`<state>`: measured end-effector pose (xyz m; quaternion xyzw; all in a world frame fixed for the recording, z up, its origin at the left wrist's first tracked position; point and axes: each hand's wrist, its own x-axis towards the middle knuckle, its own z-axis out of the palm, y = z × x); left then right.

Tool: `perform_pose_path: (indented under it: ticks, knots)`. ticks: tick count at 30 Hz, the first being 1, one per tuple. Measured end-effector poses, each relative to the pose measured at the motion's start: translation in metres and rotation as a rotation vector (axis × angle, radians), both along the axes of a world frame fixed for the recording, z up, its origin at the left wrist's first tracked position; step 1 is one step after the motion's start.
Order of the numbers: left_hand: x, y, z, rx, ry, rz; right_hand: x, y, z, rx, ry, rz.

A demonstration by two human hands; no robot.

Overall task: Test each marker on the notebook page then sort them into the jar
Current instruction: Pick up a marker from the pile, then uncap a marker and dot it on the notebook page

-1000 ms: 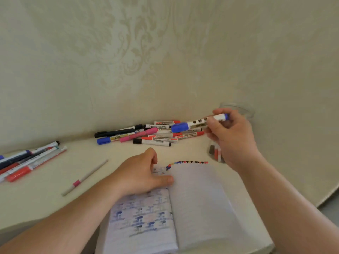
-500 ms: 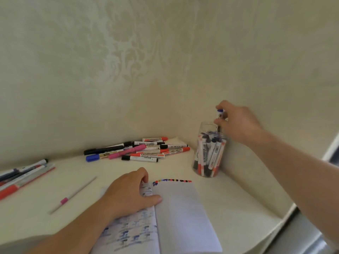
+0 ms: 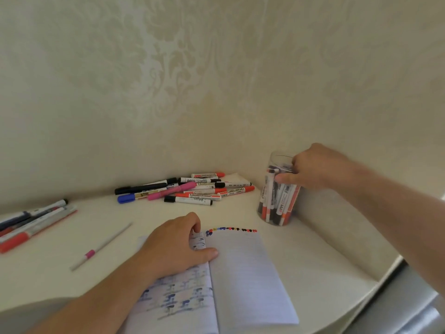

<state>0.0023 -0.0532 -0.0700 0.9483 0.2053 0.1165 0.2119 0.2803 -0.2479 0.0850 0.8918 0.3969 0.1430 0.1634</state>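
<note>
While the left hand [image 3: 175, 244] is lying flat, pinning the notebook [image 3: 240, 280] open for testing, the right hand [image 3: 313, 169] is gripping the jar [image 3: 277, 208], steadying its markers.

wall [image 3: 168, 68] cream, damask pattern | table [image 3: 325, 261] off-white, rounded edge | floor [image 3: 414, 309] grey, bottom right

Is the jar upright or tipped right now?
Upright. The clear jar stands on its base on the table, markers standing inside, open mouth upward, with the right hand on its rim.
</note>
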Motion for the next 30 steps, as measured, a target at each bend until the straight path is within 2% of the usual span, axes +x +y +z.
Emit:
perform_pose_path:
  ticks: [4, 6, 8, 9, 10, 12, 15, 17, 25, 28, 30]
  knots:
    - [0.0, 0.001, 0.0, -0.01, 0.001, -0.009, -0.005, -0.003, -0.008, 0.092, 0.038, -0.025]
    - [0.0, 0.002, -0.001, -0.007, 0.002, -0.016, -0.017, -0.001, -0.004, 0.267, -0.045, -0.029]
    - [0.0, 0.003, -0.001, -0.007, 0.001, -0.021, -0.035, 0.007, -0.003, 0.561, -0.229, 0.163]
    - [0.001, 0.003, -0.002, -0.008, -0.002, -0.023, -0.047, 0.016, -0.006, 0.661, -0.27, 0.31]
    - [0.0, 0.003, -0.002, -0.011, -0.004, -0.023, -0.06, 0.028, -0.01, 0.694, -0.222, 0.435]
    - [0.001, 0.003, -0.002, -0.016, -0.007, -0.019, -0.081, 0.063, -0.032, 0.59, 0.019, 0.555]
    - [0.002, 0.002, -0.002, -0.031, -0.022, -0.013, -0.099, 0.121, -0.081, 0.338, 0.374, 0.47]
    - [0.002, 0.002, -0.003, -0.045, -0.04, -0.019, -0.103, 0.151, -0.106, 0.236, 0.475, 0.405]
    - [0.004, 0.006, -0.005, -0.029, -0.058, -0.022, -0.098, 0.205, -0.134, 0.255, 0.436, 0.267]
    - [0.004, 0.007, -0.007, -0.034, -0.05, -0.02, -0.095, 0.203, -0.132, 0.212, 0.457, 0.271]
    - [0.004, 0.007, -0.006, -0.03, -0.046, -0.021, -0.096, 0.198, -0.129, 0.17, 0.386, 0.332]
